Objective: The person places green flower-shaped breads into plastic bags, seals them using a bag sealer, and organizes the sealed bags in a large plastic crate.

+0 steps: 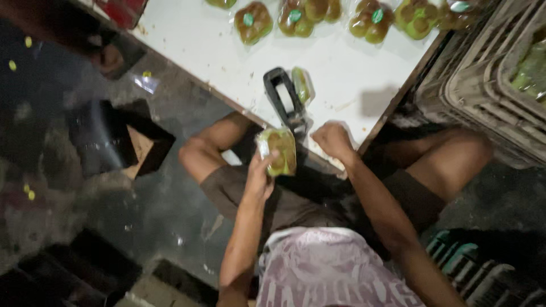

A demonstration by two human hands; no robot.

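My left hand (259,179) is clamped on a bagged bun pack (277,150), held upright just off the near edge of the surface (205,45). My right hand (333,139) is closed in a fist at that same edge, just beside the black sealer (284,99); I cannot tell what it grips. More bun packs (253,21) lie in a row along the far edge. Crates (483,85) stand off the right edge.
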